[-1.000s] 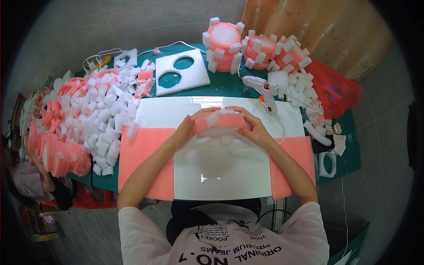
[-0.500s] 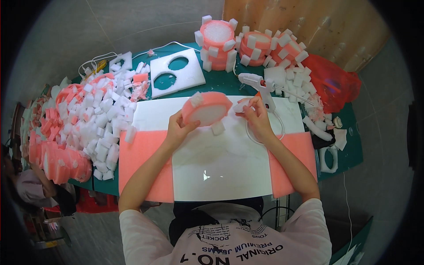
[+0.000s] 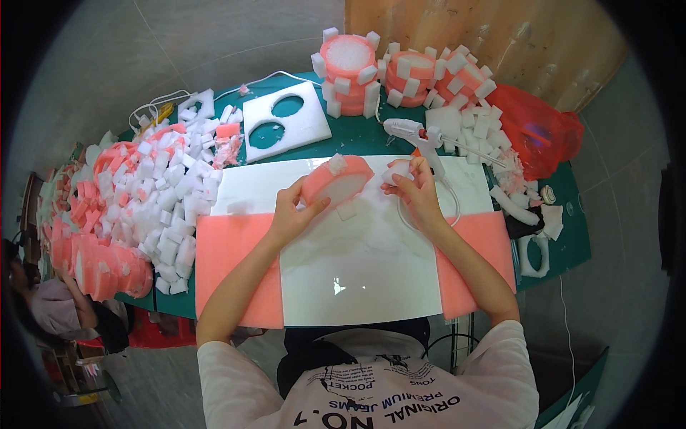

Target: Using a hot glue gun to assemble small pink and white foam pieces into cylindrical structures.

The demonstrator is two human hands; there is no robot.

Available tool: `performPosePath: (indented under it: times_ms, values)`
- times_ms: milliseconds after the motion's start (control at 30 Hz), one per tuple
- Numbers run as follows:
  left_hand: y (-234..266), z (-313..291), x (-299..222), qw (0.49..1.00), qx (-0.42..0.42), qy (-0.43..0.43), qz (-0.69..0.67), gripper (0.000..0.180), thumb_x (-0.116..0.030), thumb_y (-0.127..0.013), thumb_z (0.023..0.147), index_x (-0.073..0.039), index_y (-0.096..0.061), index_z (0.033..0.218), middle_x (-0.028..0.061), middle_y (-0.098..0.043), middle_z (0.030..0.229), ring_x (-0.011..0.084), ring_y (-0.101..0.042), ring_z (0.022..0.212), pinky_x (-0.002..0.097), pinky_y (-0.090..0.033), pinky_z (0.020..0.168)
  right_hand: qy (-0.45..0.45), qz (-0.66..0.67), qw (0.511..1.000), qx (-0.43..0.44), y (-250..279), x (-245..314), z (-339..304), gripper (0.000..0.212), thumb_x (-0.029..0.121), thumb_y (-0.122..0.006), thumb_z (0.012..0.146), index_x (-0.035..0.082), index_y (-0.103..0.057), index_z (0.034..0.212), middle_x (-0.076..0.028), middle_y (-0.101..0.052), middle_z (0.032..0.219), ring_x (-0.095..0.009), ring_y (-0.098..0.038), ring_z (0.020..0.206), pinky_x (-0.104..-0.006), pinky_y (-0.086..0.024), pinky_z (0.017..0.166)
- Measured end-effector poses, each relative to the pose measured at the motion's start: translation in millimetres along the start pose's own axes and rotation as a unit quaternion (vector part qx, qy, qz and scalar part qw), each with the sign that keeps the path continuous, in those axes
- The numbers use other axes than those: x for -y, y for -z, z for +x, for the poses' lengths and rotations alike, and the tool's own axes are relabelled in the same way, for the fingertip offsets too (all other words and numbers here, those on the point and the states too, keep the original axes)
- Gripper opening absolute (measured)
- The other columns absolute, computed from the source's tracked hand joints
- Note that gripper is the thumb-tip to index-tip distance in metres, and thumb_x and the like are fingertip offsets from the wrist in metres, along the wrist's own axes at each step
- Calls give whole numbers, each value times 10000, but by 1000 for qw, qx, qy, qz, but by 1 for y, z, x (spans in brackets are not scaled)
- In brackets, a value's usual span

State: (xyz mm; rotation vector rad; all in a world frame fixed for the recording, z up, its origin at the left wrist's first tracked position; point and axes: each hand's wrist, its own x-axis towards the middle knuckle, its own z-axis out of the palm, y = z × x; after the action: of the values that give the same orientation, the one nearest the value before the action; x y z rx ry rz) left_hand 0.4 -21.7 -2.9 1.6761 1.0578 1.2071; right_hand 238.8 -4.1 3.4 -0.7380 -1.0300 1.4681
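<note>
My left hand point(image 3: 294, 213) grips a round pink foam disc point(image 3: 314, 187) with a white face by its left edge, thumb on the face. A white foam block point(image 3: 336, 164) sits on the disc's upper rim, and another white block point(image 3: 346, 211) shows at its lower edge. Just to the right, my right hand point(image 3: 416, 191) pinches a small white foam block point(image 3: 395, 171), apart from the disc. Both hands are above a glossy white board point(image 3: 357, 279). Behind my right hand a white glue gun point(image 3: 407, 131) lies with its nozzle area partly hidden.
A heap of white foam blocks point(image 3: 168, 193) and pink discs point(image 3: 107, 272) fills the left. Finished-looking pink discs with blocks point(image 3: 348, 61) stack at the back, beside a red plastic bag point(image 3: 539, 136). A white foam sheet with two holes point(image 3: 307, 129) lies behind. Pink foam sheets point(image 3: 475, 264) flank the board.
The disc in my left hand has shifted slightly right and tilted more edge-up. My right hand has turned the white block a little, with its fingers more upright.
</note>
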Motion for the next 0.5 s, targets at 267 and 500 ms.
performPosePath:
  times_ms: [267, 500]
  values:
    - [-1, -1, -4, 998, 2, -9, 55, 385, -177, -652, 724, 13, -541, 1040, 109, -638, 842, 156, -597, 724, 260, -447, 665, 60, -96, 993, 33, -3, 6, -1, 338, -2, -532, 802, 52, -340, 1076, -138, -468, 1105, -179, -576, 822, -251, -459, 676]
    - [-2, -1, -7, 996, 2, -31, 81, 384, -175, -653, 725, 12, -540, 1040, 112, -637, 834, 155, -598, 713, 256, -445, 652, 44, -156, 986, 26, 1, 15, -1, 444, -4, -559, 797, 28, -347, 1186, -121, -508, 1068, -119, -545, 866, -230, -444, 736]
